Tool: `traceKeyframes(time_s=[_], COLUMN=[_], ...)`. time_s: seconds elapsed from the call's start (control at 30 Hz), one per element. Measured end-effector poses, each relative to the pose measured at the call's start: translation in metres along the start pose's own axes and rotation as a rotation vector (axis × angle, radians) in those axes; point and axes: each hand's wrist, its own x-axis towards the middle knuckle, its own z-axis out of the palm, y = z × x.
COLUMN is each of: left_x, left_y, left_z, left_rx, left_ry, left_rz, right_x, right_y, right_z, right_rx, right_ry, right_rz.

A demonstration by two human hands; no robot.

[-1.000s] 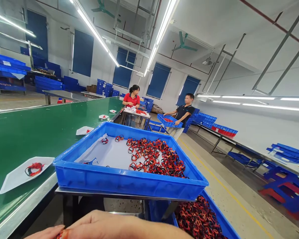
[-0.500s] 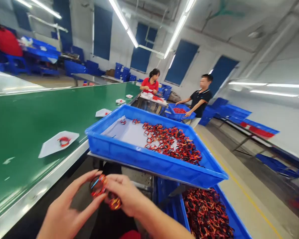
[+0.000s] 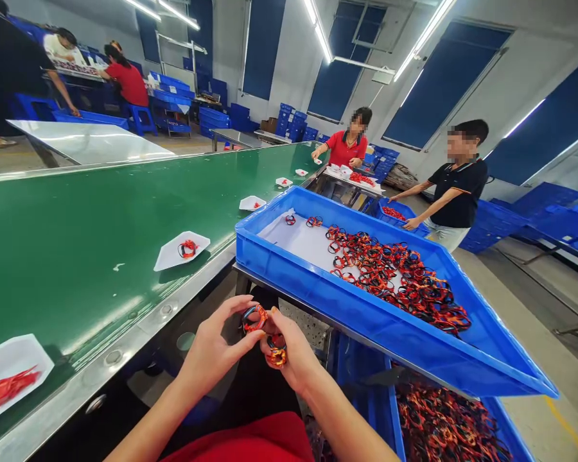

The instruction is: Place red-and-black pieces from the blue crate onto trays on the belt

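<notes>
Left hand [image 3: 216, 340] curled around one bracelet [image 3: 254, 318] | right hand [image 3: 289, 355] pinching another bracelet [image 3: 277, 353] | one blue tray [image 3: 318, 301] heaped with more

A red-and-black braided bracelet [image 3: 254, 318] is pinched, roughly upright, by the left hand's fingers [image 3: 236, 305]; a second bracelet [image 3: 277, 352] is held just beside it, at five o'clock, by the right hand's fingers [image 3: 280, 324].

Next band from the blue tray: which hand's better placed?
Right hand, probably: it sits nearer the blue tray than the left hand, which pinches a band. But it holds a band too, so that comes first.
</notes>
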Motion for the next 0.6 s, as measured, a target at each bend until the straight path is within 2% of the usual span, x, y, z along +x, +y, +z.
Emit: traceKeyframes(time_s=[0.27, 0.43, 0.6], left_x=[-0.004, -0.003, -0.002], left_y=[-0.004, -0.009, -0.016], left_z=[-0.001, -0.007, -0.015], left_rx=[0.017, -0.118, -0.205], left_ry=[-0.039, 0.123, 0.249], left_rz=[-0.021, -0.045, -0.049], right_x=[-0.001, 0.002, 0.008], right_y=[0.006, 0.015, 0.036], right_z=[-0.001, -0.008, -0.02], right_rx=[-0.037, -0.057, 0.033], right_ry=[-0.017, -0.031, 0.009], right_rz=[-0.019, 0.013, 0.161])
